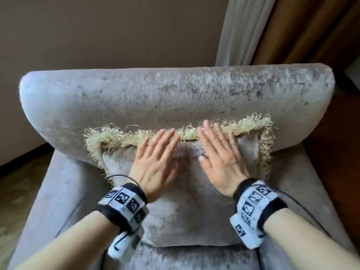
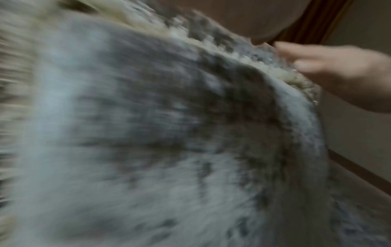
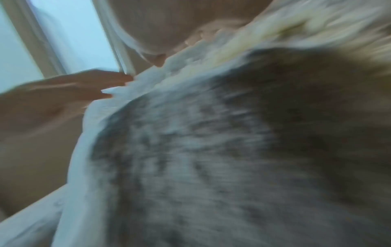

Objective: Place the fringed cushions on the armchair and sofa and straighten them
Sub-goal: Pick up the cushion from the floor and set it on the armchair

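Note:
A grey velvet cushion (image 1: pixel 185 207) with a straw-coloured fringe (image 1: pixel 116 140) stands on the seat of the grey armchair (image 1: pixel 155 94), leaning against its backrest. My left hand (image 1: pixel 154 158) lies flat on the cushion's upper left face, its straight fingers reaching the top fringe. Beside it my right hand (image 1: pixel 220 156) lies flat on the upper right face, fingers spread onto the fringe. Both wrist views are blurred. They show the cushion's face (image 2: pixel 148 133) (image 3: pixel 211 150) close up, with the other hand at its fringed edge.
The armchair's arms (image 1: pixel 58 191) curve forward on both sides of the seat. A pale curtain (image 1: pixel 243 30) hangs behind the chair at right, against a beige wall (image 1: pixel 97 26). Dark wood (image 1: pixel 341 143) lies to the right, patterned carpet (image 1: pixel 15 191) to the left.

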A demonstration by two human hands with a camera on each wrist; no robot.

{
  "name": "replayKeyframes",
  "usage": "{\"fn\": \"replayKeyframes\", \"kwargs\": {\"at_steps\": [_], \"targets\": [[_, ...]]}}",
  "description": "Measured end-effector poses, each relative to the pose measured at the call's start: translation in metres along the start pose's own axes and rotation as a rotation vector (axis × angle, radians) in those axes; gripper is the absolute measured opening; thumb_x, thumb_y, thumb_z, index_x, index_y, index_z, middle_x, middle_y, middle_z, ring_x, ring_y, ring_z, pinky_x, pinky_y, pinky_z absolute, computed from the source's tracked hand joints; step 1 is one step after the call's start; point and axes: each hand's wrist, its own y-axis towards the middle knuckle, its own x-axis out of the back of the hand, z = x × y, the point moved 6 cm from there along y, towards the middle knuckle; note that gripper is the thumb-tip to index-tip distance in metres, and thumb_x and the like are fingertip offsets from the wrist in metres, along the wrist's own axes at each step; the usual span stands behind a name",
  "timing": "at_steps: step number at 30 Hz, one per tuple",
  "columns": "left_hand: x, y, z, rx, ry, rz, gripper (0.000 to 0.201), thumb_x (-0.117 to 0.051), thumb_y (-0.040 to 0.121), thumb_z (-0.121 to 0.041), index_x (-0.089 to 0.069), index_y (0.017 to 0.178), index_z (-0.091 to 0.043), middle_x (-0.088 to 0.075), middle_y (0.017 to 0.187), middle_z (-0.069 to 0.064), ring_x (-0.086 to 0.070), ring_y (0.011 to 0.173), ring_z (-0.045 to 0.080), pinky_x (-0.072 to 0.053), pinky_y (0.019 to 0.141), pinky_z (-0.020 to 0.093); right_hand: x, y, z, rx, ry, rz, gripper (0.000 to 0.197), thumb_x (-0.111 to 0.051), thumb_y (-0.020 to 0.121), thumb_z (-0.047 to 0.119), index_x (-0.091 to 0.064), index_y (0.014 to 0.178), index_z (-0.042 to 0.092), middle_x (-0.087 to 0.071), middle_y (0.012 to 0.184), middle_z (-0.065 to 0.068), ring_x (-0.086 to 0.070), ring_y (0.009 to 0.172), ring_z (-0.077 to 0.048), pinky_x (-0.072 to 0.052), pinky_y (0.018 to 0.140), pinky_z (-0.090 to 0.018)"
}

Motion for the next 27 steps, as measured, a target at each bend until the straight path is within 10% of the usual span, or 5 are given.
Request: {"fn": "replayKeyframes", "kwargs": {"at_steps": [5, 10, 17, 24, 27], "targets": [[-0.024, 0.0, 0.052, -0.03, 0.125, 0.185, 0.064, -0.016, 0.093, -0.059, -0.011, 0.152, -0.035, -0.022, 0.159, -0.006, -0.025, 0.146, 0.017, -0.013, 0.118, 0.038, -0.018, -0.017, -0.062, -0.028, -0.119, 0.178, 0.06, -0.022, 0.098, 0.049, 0.007, 0.151, 0.042, 0.018, 0.161, 0.008, 0.014, 0.149, -0.015, 0.013, 0.118, -0.043], [0.008, -0.042, 0.112, 0.07, 0.065, 0.222, 0.058, -0.037, 0.085, -0.045, -0.047, 0.138, -0.024, -0.047, 0.146, 0.001, -0.051, 0.129, 0.027, -0.032, 0.107, 0.048, 0.019, -0.067, -0.136, -0.242, 0.126, -0.017, 0.058, -0.038, 0.092, 0.035, -0.03, 0.15, 0.028, -0.02, 0.16, 0.004, -0.024, 0.146, -0.018, -0.018, 0.12, -0.042], [0.031, 0.065, -0.055, -0.17, -0.221, -0.005, 0.044, -0.048, 0.089, -0.041, -0.051, 0.126, -0.017, -0.054, 0.128, 0.004, -0.059, 0.106, 0.022, -0.049, 0.087, 0.037, -0.015, -0.118, -0.167, -1.028, 0.981, -0.397, 0.046, -0.046, 0.098, 0.012, -0.042, 0.143, 0.012, -0.044, 0.149, -0.005, -0.042, 0.13, -0.009, -0.028, 0.112, -0.022], [-0.019, 0.138, -0.166, 0.103, -0.255, 0.291, 0.042, -0.051, 0.079, -0.06, -0.043, 0.091, -0.02, -0.068, 0.106, 0.008, -0.062, 0.104, 0.03, -0.032, 0.102, 0.052, -0.038, -0.091, -0.156, -0.977, 1.155, -0.471, 0.052, -0.03, 0.104, 0.031, -0.018, 0.153, 0.02, -0.024, 0.155, 0.007, -0.026, 0.134, 0.0, -0.021, 0.101, -0.001], [-0.016, 0.132, -0.148, 0.183, -0.388, 0.161, 0.034, -0.056, 0.077, -0.054, -0.049, 0.086, -0.022, -0.07, 0.1, 0.009, -0.063, 0.102, 0.034, -0.043, 0.096, 0.047, -0.118, -0.133, -0.13, -1.083, 0.886, -0.116, 0.066, -0.003, 0.088, 0.062, 0.002, 0.15, 0.041, -0.008, 0.162, 0.011, -0.012, 0.148, -0.012, -0.011, 0.119, -0.032]]}}
